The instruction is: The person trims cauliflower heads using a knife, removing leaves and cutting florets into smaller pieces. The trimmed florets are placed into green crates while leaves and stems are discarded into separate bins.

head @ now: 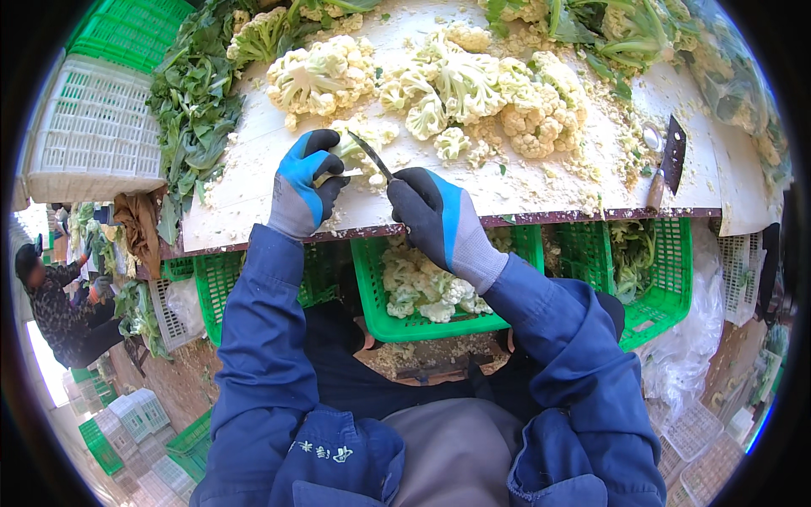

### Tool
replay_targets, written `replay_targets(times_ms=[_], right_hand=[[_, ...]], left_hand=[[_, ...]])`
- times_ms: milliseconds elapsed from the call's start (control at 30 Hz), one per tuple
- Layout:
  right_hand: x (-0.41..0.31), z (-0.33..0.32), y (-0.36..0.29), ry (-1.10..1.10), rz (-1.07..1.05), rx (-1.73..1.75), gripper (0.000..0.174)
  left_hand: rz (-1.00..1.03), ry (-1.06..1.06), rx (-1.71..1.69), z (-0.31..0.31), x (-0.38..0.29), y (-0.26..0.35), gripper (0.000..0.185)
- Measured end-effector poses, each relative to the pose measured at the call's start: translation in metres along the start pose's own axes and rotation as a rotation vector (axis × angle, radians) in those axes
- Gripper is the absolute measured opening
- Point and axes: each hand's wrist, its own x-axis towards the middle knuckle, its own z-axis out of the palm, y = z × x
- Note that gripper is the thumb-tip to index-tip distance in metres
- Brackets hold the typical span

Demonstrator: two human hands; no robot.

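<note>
My left hand (310, 180), in a blue, grey and black glove, has its fingers curled at a small cauliflower piece (364, 136) on the white tabletop; a thin pale bit shows by its fingertips. Gripped in my gloved right hand (431, 212) is a dark-bladed knife (369, 154), its tip pointing up and left over that piece. Beyond both hands lie cut cauliflower heads (323, 75) and florets (469, 82). Below the table edge, a green plastic crate (424, 329) holds cauliflower florets (431, 288).
A cleaver (673, 155) lies at the table's right, its wooden handle at the front edge. Cauliflower leaves (196, 95) heap along the left side. Another green crate (671, 285) holds leaves. White crates (95, 120) stand at left. A person (63, 304) works at far left.
</note>
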Motion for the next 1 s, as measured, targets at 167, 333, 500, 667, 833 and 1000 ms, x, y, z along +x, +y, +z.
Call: replay_targets(times_ms=[167,333,500,667,833,1000], right_hand=[[0.001,0.005,0.000,-0.021,0.043,0.034,0.035],[0.007,0.008,-0.001,-0.022,-0.056,-0.042,0.036],[0.012,0.010,0.003,-0.023,-0.099,-0.103,0.034],[0.015,0.012,-0.001,-0.015,-0.131,-0.235,0.032],[0.022,0.011,-0.004,-0.030,-0.143,-0.280,0.033],[0.037,0.015,0.005,0.007,-0.164,-0.316,0.035]], left_hand=[[0.013,0.053,0.002,0.004,-0.001,0.000,0.026],[0.035,0.076,0.035,0.003,-0.001,0.002,0.026],[0.042,0.061,0.041,0.003,0.000,0.000,0.026],[0.065,0.020,0.048,0.000,0.002,-0.003,0.026],[0.092,-0.008,0.051,-0.003,0.002,-0.008,0.027],[0.164,-0.042,0.092,0.000,0.004,-0.010,0.026]])
